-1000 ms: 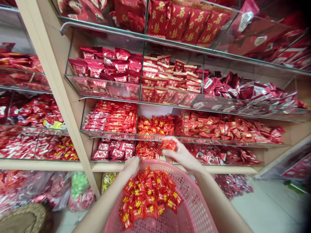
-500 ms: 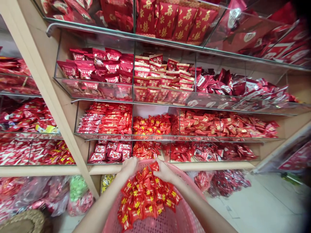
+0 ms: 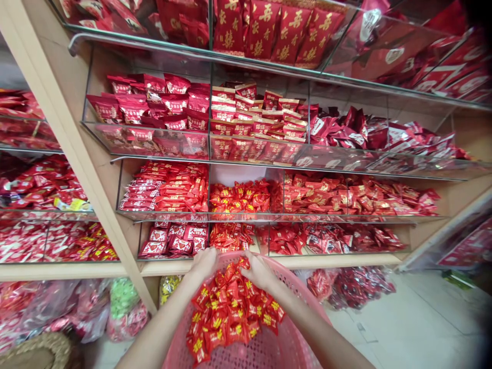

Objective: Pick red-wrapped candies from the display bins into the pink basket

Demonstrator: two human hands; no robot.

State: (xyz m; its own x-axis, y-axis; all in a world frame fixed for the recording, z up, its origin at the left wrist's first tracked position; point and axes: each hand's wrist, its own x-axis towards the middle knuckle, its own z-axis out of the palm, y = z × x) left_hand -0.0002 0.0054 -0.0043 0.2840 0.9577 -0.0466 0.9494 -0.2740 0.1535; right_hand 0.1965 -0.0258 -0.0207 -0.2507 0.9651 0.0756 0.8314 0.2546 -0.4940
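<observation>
A pink plastic basket with a perforated wall stands in front of me, its far rim close to the lowest shelf edge. Small red candy packets with yellow print are heaped inside it. My left hand is closed on the basket's far rim, left of the heap; its fingertips are partly hidden. Just right of it, my right hand is inside the rim, with thumb and fingers closed on a red candy packet at the top of the heap.
Matching packets fill a bottom-shelf compartment straight ahead. Clear dividers and glass shelf edges separate other red sweets. A wooden post rises at left. Plastic bags of sweets lie on the floor, and a woven stool is at lower left.
My right hand has shifted very slightly, and the packet at its fingertips now shows less. The left hand stays on the rim. The view has moved a little.
</observation>
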